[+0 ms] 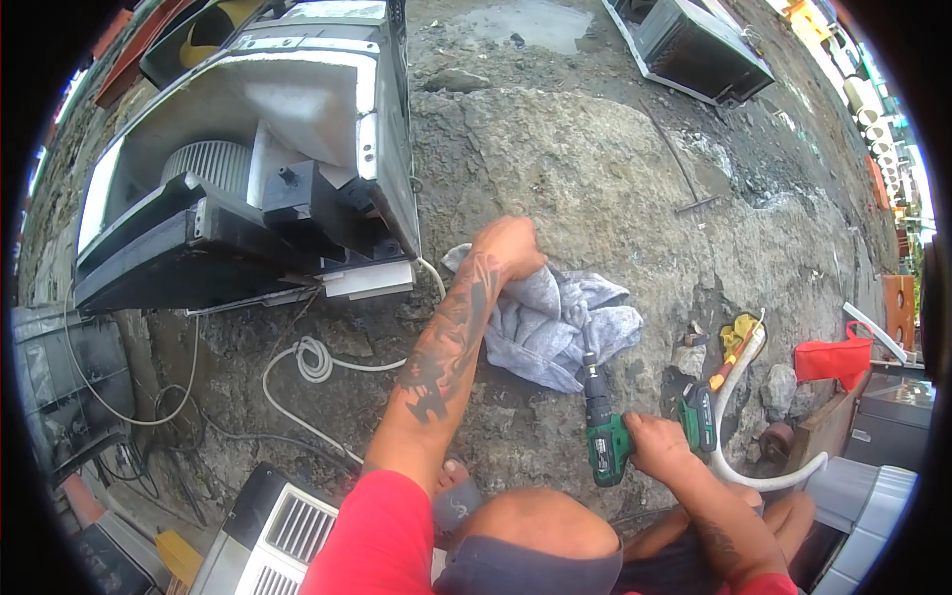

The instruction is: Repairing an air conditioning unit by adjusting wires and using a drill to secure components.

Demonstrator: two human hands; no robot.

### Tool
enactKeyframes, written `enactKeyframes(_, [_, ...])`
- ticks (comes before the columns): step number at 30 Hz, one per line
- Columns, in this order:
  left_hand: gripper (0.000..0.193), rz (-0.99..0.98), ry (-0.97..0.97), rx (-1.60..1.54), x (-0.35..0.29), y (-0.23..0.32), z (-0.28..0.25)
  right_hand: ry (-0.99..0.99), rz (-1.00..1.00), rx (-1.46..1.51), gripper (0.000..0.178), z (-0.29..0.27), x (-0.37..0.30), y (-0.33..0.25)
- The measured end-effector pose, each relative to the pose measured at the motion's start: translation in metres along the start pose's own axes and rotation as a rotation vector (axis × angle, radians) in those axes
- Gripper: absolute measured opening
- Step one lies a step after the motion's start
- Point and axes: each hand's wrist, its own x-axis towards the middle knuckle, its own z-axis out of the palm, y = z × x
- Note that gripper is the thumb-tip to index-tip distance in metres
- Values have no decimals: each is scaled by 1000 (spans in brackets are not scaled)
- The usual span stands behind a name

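My left hand [511, 248] reaches forward and is closed on the upper edge of a crumpled grey cloth [565, 327], which lies bunched on the rough ground. Its fingers are partly hidden behind the knuckles. In my right hand [657, 443] is the handle of a green and black cordless drill [605, 446]. The drill points away from me, its chuck and bit tip close to the cloth's near edge. Whether the tip touches the cloth I cannot tell.
An opened air conditioner [387, 149] with a blower wheel stands at left. A white coiled cord [314, 359] lies near it. A white hose [724, 416], a red pouch [833, 359] and stones are at right. Another metal casing [684, 50] sits far right; a louvred front panel [297, 526] is nearby.
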Motion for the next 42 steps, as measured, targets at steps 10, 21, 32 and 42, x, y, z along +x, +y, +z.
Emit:
enactKeyframes(10, [24,-114,520,-207,80,-10,34,68,5,2,42,-12,-13,-3])
enactKeyframes(21, [17,-18,556,152,90,-12,40,126,-32,44,60,-22,-22,-16])
enactKeyframes(32, [11,110,788,-801,-23,12,49,274,-161,-37,59,-20,-27,-28])
enactKeyframes(42, [12,-239,488,-1615,-169,-85,54,256,-564,-84,60,-34,21,-82])
